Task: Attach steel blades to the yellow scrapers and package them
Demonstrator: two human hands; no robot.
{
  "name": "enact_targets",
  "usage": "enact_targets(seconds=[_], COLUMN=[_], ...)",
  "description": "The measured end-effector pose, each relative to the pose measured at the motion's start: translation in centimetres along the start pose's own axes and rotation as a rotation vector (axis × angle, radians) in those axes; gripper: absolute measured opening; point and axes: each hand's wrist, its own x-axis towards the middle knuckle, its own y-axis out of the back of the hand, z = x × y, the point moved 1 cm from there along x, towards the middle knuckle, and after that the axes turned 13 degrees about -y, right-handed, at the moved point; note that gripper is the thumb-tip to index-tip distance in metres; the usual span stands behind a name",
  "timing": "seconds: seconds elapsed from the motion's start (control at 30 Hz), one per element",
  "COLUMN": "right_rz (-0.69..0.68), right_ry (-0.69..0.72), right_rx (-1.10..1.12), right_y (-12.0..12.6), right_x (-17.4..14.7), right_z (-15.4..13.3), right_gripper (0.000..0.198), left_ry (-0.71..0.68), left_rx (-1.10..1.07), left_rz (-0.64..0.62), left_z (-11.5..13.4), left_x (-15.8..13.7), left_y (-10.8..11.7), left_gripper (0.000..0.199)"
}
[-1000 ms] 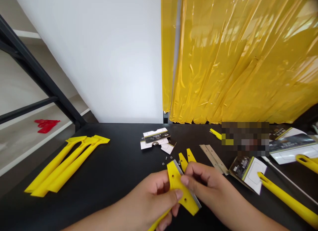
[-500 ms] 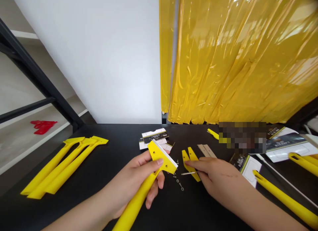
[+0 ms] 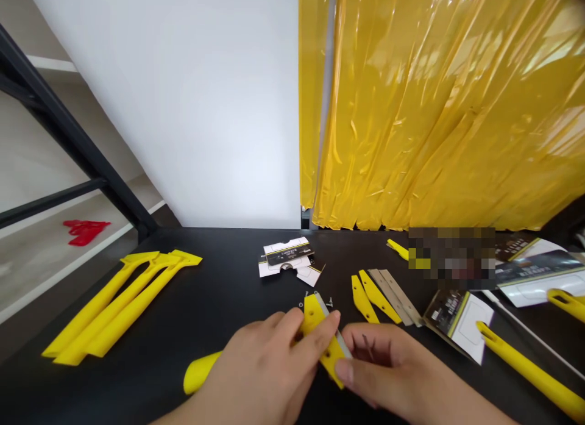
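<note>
I've got the yellow scraper head [image 3: 312, 309] between both hands above the black table [image 3: 150, 327]: left hand [image 3: 269, 361] gripping across its face, right hand [image 3: 388, 358] pinching its lower end. A slip could slide fingertips onto that metal strip [image 3: 342, 344]; a nudge could scatter the loose screws [image 3: 329, 302].

I am facing a plain white panel [image 3: 183, 108] that is rising beyond the black tabletop [image 3: 219, 303]; just right of it, a creased yellow plastic curtain [image 3: 411, 108] is hanging, catching light. To my left, a black metal frame [image 3: 75, 134] is slanting past a pale shelf [image 3: 36, 254] where a red object [image 3: 86, 231] is lying.
</note>
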Motion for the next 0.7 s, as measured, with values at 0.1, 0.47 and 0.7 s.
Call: enact_targets(seconds=[0.1, 0.47, 0.7], right_rz=[0.067, 0.169, 0.309], right_ry=[-0.034, 0.109, 0.182], right_rx=[0.024, -0.004, 0.233], right_y=[0.2, 1.5, 0.5], right_x=[0.8, 0.6, -1.6], right_z=[1.1, 0.0, -1.0], right_gripper=[0.059, 0.046, 0.046], left_ry=[0.044, 0.656, 0.720], left_rx=[-0.051, -1.423, -1.373], left_rz=[0.054, 0.110, 0.330], left_z=[-0.3, -1.1, -1.8], left_x=[-0.1, 1.8, 1.7], left_y=[-0.5, 0.5, 0.4], left_gripper=[0.072, 0.037, 0.038])
